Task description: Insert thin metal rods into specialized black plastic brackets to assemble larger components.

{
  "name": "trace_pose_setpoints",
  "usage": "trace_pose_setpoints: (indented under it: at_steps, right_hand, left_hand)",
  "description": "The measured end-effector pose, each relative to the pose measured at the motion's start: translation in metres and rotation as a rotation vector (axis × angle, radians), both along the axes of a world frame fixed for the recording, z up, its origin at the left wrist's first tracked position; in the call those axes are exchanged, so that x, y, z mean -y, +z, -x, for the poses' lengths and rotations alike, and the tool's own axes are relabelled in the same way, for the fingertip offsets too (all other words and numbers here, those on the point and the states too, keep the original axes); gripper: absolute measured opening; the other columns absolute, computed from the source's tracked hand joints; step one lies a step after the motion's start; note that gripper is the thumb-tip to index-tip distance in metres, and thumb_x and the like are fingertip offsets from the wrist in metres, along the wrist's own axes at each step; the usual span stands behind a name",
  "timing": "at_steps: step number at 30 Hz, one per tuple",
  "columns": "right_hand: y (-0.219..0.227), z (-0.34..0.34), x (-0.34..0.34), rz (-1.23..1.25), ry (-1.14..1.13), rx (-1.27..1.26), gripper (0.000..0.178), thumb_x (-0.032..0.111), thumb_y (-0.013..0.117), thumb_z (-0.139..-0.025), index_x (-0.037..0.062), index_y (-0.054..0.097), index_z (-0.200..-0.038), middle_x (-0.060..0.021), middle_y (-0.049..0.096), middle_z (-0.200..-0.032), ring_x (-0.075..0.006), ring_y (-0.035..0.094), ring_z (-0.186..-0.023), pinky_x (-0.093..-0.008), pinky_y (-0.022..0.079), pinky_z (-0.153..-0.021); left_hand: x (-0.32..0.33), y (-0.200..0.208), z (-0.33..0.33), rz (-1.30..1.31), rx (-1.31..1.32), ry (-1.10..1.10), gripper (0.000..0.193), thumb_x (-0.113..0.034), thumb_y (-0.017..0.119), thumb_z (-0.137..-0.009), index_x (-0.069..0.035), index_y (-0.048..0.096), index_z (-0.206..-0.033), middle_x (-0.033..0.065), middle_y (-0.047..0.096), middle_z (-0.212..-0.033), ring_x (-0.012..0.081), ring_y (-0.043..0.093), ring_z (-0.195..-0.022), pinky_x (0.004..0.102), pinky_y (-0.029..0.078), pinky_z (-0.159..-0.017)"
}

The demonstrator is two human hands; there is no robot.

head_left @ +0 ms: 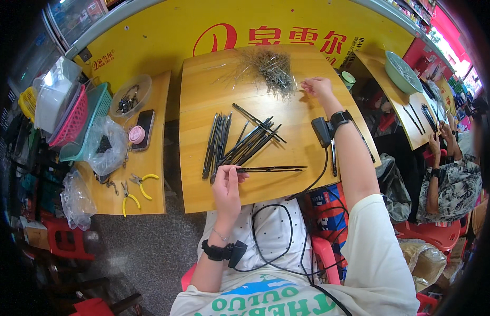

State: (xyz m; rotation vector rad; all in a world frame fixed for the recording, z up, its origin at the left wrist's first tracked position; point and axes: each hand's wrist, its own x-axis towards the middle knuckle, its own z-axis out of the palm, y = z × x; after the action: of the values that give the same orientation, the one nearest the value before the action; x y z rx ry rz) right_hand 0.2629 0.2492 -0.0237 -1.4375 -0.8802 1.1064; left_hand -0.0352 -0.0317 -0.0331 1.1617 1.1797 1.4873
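Observation:
My left hand (229, 184) is closed on one end of a slim black rod (276, 169), which lies level near the front of the wooden table (276, 195) and looks split into two thin bars. Beyond it are a loose, crisscrossed pile of similar black rods (253, 142) and a neater bundle (217, 139) at its left. My right hand (317, 87) reaches to the far right, fingertips pinched beside a tangled heap of thin silvery wires (276, 71). Whatever is between those fingertips is too small to name.
Yellow-handled pliers (142, 184), a phone (144, 126) and baskets (71, 118) occupy a side table on the left. One rod (334, 158) lies under my right forearm. Black cables (292, 210) run from my wrist devices across my lap. Another person (448, 179) sits at the right.

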Motion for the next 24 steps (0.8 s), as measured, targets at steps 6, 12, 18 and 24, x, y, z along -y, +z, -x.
trace_pose_setpoints:
  at_steps: [6,12,18,24]
  right_hand:
    - [-0.005,-0.003,-0.009,0.014,-0.032,-0.140,0.013,-0.004,0.055,-0.085,-0.0111,0.058,-0.095,-0.0198,0.067,-0.087,-0.0226,0.067,-0.068,-0.0249,0.053,-0.050]
    - [0.005,0.006,-0.005,0.162,0.081,-0.063,0.019,0.003,0.054,-0.089,-0.0044,0.053,-0.107,-0.0201,0.066,-0.091,-0.0251,0.067,-0.072,-0.0275,0.053,-0.055]
    - [-0.002,0.001,-0.008,0.121,0.139,-0.076,0.020,0.006,0.054,-0.090,-0.0027,0.051,-0.108,-0.0190,0.065,-0.094,-0.0260,0.067,-0.077,-0.0290,0.053,-0.062]
    - [-0.010,-0.002,-0.026,0.151,0.148,-0.118,0.024,0.006,0.054,-0.090,-0.0052,0.052,-0.111,-0.0168,0.064,-0.096,-0.0234,0.065,-0.070,-0.0256,0.054,-0.058]
  left_hand:
    - [0.000,0.003,-0.003,0.001,-0.001,-0.007,0.021,-0.020,0.042,-0.099,-0.002,0.053,-0.095,0.0052,0.061,-0.081,0.0089,0.055,-0.073,0.0229,0.044,-0.070]
    - [0.001,0.003,-0.001,0.001,0.017,0.000,0.022,-0.022,0.043,-0.099,-0.003,0.053,-0.095,0.0048,0.062,-0.080,0.0081,0.053,-0.072,0.0224,0.043,-0.070]
    - [0.000,-0.001,0.000,0.000,0.010,-0.011,0.020,-0.018,0.043,-0.098,-0.001,0.053,-0.096,0.0068,0.062,-0.081,0.0102,0.058,-0.075,0.0238,0.045,-0.070]
    - [0.000,0.000,0.000,0.003,-0.003,-0.015,0.020,-0.018,0.043,-0.098,-0.001,0.054,-0.096,0.0070,0.063,-0.081,0.0099,0.058,-0.074,0.0236,0.045,-0.070]
